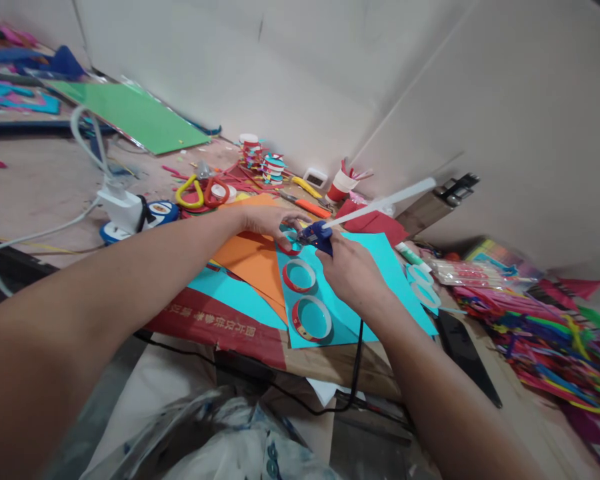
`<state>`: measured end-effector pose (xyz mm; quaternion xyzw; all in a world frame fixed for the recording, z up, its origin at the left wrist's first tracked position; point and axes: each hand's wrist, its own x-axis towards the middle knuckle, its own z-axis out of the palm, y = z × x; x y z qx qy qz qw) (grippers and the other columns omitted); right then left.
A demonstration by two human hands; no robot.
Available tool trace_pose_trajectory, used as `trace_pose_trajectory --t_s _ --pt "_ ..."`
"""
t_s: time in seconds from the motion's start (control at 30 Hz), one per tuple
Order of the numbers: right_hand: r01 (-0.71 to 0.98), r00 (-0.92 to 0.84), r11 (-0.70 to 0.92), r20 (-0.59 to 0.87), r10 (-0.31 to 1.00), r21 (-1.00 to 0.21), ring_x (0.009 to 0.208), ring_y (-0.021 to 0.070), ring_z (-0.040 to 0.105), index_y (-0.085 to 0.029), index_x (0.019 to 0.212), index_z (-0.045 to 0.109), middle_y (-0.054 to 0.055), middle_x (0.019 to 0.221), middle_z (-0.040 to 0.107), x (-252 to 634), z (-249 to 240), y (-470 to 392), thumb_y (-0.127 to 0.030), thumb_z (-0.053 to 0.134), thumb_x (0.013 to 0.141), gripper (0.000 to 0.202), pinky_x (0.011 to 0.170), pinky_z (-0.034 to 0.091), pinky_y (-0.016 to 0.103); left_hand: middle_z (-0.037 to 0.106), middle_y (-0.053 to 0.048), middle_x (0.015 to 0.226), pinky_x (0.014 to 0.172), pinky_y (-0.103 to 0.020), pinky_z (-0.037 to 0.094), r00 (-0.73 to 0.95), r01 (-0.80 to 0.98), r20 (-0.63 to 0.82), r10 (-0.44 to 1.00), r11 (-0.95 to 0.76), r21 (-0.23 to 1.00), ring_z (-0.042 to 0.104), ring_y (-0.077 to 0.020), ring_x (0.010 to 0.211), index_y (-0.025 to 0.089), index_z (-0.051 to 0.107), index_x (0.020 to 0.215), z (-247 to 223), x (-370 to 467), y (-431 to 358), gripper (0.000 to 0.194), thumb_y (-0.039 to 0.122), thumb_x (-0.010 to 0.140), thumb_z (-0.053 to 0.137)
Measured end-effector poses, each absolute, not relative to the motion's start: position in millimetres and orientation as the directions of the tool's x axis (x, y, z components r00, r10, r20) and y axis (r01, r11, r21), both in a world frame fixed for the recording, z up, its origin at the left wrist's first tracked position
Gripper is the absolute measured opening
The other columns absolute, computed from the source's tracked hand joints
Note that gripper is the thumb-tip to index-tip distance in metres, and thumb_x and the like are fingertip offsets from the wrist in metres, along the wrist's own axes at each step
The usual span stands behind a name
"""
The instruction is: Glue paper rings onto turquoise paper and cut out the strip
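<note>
My right hand is wrapped round a blue hot glue gun, with a long white glue stick running out of its back. The gun's tip points left, at a red-rimmed paper ring on a turquoise sheet. Thumb and fingers of my left hand are closed about this ring, partly hiding it. Nearer to me on the same sheet lie two more red and white rings, a middle one and a front one. Orange sheets lie under my left wrist.
A black cord hangs over the table edge. At left stands a white plug with its cable. Scissors, an orange-handled knife and a paper cup are behind my hands. A dark phone and colourful pipe cleaners lie right.
</note>
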<state>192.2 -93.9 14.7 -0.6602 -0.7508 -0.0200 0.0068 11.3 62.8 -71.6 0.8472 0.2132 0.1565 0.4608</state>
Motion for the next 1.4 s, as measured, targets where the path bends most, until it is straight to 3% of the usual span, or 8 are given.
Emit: trace_pose_trajectory --t_s 0.23,0.37,0.77,1.23,1.4 --pt "0.999 -0.038 0.038 -0.006 0.999 0.008 0.107 0.0328 0.07 -0.012 0.123 0.062 0.02 0.117 0.074 198 16 -96 -0.027 0.05 0.099 0.031 0.081 0.047 0.036 0.061 -0.009 0.144 0.113 -0.043 0.041 0.866 0.203 0.101 0.49 -0.529 0.824 0.05 -0.0307 0.14 0.027 0.033 0.16 -68 7 61 0.102 0.038 0.071 0.08" --pt "0.998 -0.059 0.059 0.012 0.998 -0.009 0.111 0.0322 0.069 -0.011 0.128 0.06 0.02 0.124 0.072 199 16 -96 -0.027 0.049 0.1 0.034 0.086 0.047 0.037 0.063 -0.008 0.14 0.114 -0.043 0.04 0.885 0.229 0.061 0.462 -0.545 0.807 0.053 -0.0289 0.136 0.029 0.03 0.161 -65 8 60 0.102 0.042 0.072 0.078" --pt "0.995 -0.093 0.094 0.044 0.995 -0.025 0.112 0.0335 0.069 -0.012 0.125 0.062 0.018 0.123 0.073 195 14 -94 -0.025 0.051 0.098 0.032 0.089 0.048 0.038 0.062 -0.007 0.145 0.113 -0.043 0.041 0.876 0.299 0.0 0.482 -0.544 0.784 0.053 -0.0301 0.136 0.03 0.034 0.159 -62 8 61 0.101 0.046 0.07 0.079" --pt "0.996 -0.083 0.083 0.002 0.997 0.042 0.111 0.0312 0.07 -0.014 0.122 0.062 0.018 0.122 0.074 196 12 -93 -0.027 0.05 0.1 0.029 0.089 0.048 0.036 0.06 -0.01 0.146 0.109 -0.043 0.046 0.892 0.253 0.005 0.452 -0.509 0.822 0.056 -0.0302 0.134 0.027 0.031 0.16 -67 10 65 0.104 0.043 0.07 0.081" --pt "0.992 -0.126 0.124 0.064 0.99 0.036 0.112 0.0292 0.069 -0.015 0.12 0.062 0.017 0.125 0.072 194 4 -87 -0.025 0.049 0.099 0.027 0.089 0.048 0.034 0.063 -0.008 0.143 0.11 -0.043 0.045 0.896 0.23 0.037 0.443 -0.533 0.814 0.056 -0.0309 0.133 0.027 0.035 0.158 -71 11 69 0.101 0.042 0.07 0.082"
